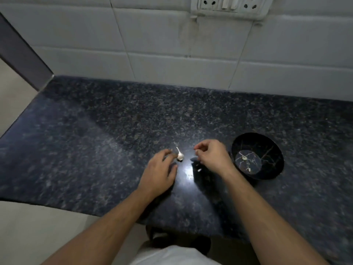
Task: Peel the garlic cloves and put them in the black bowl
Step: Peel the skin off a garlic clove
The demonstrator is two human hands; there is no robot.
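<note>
Head view, step: I think this is a pause between cloves. Some garlic is already in the bowl and more waits on the counter.
Head view, garlic: The garlic (pixel 180 155) sits on the dark counter (pixel 95 131), between the two hands and close to the left one.
Head view, which way it points: Its thin stalk sticks up and away from the person, leaning a bit left. The fat end is nearer the person. Its long line runs from near to far.
Head view, left hand: The left hand (pixel 159 173) lies low over the counter with loose fingers. The fingertips are just beside the garlic. I cannot tell if they touch it.
Head view, right hand: The right hand (pixel 212 155) has its fingers curled in, with something small and pale at the tips. I cannot tell what it is, or if the hand really holds it.
Head view, bowl: The black bowl (pixel 275 150) stands just right of the right hand. Two small pale bits (pixel 244 158) lie inside.
Head view, scrap: A white scrap (pixel 199 170) lies on the counter under the right hand.
Head view, next move: I think the left hand needs to pick up the garlic, so both hands can pull off a clove.
</note>
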